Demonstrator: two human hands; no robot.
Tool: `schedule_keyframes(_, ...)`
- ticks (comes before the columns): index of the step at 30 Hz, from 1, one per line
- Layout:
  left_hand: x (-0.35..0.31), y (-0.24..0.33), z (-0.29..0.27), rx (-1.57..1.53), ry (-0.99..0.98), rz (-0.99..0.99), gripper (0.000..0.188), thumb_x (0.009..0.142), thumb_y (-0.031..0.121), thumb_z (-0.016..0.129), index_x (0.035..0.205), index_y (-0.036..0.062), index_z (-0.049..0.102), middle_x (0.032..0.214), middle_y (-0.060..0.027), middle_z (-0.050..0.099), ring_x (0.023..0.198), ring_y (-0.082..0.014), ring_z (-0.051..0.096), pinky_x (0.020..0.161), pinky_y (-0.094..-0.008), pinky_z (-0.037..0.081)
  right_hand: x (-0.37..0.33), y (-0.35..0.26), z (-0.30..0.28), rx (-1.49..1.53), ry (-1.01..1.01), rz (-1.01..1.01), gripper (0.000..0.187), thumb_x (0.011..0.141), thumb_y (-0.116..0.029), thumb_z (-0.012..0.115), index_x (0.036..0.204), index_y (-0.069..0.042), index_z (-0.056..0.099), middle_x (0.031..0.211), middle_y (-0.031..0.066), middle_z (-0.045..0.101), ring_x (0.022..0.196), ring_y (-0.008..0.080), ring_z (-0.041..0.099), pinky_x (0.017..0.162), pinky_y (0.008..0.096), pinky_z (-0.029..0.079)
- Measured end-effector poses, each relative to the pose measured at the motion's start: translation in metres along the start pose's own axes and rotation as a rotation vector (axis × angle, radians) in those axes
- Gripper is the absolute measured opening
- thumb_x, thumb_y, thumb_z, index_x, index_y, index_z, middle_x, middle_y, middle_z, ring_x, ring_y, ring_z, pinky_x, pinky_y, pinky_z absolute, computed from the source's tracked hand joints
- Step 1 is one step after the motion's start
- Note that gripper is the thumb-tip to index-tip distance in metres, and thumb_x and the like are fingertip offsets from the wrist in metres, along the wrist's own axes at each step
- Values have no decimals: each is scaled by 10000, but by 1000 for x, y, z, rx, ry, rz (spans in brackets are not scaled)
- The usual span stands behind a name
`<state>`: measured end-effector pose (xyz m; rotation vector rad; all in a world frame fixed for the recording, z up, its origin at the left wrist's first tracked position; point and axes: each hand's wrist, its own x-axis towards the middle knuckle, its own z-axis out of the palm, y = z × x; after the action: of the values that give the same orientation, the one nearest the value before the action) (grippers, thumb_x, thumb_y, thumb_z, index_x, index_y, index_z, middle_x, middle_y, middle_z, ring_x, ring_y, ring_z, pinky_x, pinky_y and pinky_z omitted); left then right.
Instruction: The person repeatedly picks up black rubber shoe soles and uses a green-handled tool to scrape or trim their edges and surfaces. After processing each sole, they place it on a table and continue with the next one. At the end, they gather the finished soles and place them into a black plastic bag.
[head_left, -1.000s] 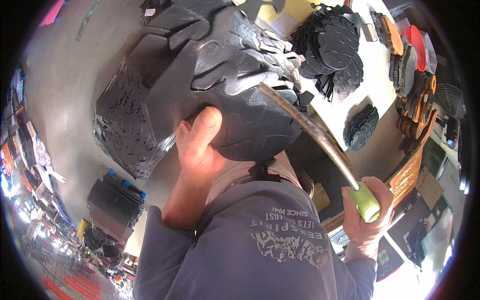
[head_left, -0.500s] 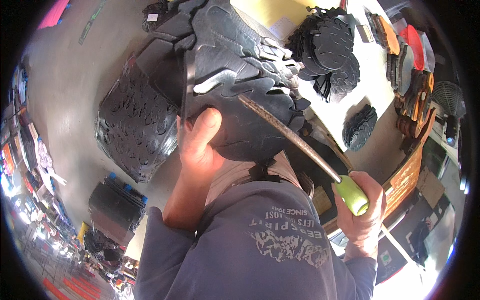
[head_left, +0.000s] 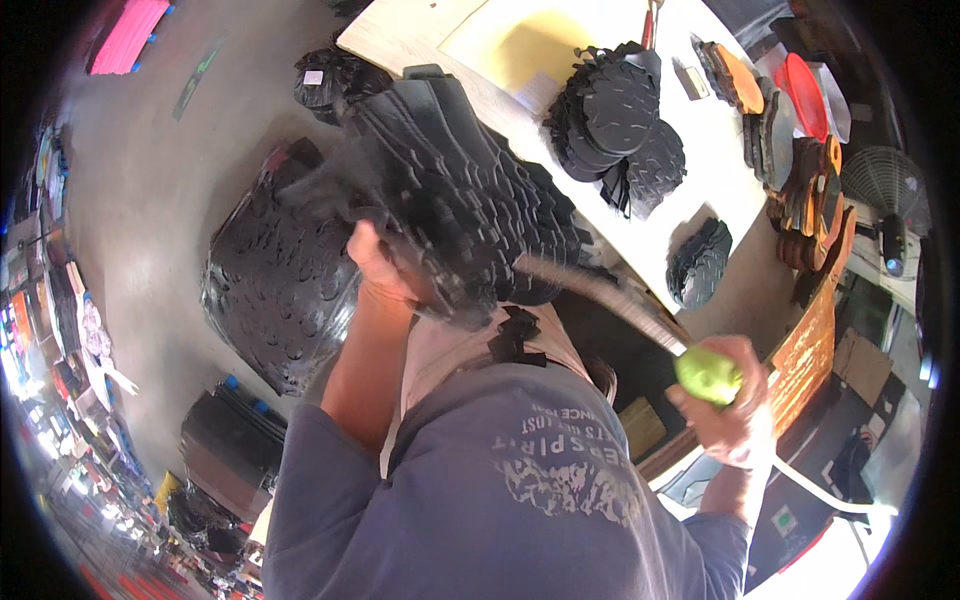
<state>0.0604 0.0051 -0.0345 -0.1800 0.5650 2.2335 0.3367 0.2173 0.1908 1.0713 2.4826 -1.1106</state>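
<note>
My left hand grips the lower left edge of a thick stack of black rubber-like sheets with jagged, layered edges. The sheets hang in front of me, fanned and partly blurred. In my right hand is a tool with a bulbous green handle and a long, thin metal shaft. My fingers are wrapped round the handle. The shaft points up and left, its tip overlapping the lower right edge of the stack; whether it touches cannot be made out.
On the pale table beyond lie piles of black cut pieces and a smaller pile. A wrapped black bundle is at the left. A red oval tray, stacked shaped pieces and a fan stand at the right.
The black stack has swung and dropped lower, showing its layered edges. My left hand has shifted slightly left and down. The tool remains in my right hand, its tip lower and farther right.
</note>
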Motion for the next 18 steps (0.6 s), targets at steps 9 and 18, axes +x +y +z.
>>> schedule_keyframes(9,4,-1,16,39,-134,167,687,909,500,661,1425,61,552,1378,-125,624,1259,-325,599,1105,-494,473,-13,11,5,274,83,203,440,819,-128,854,1156,-99,573,920,113,757,829,253,765,693,366,581)
schedule_keyframes(18,0,11,-12,61,-237,210,633,940,501,563,1399,65,585,1354,-109,646,1208,-284,631,1070,-461,500,-13,8,10,63,-21,-142,440,835,-114,831,1176,-81,556,899,83,719,762,204,708,642,331,553)
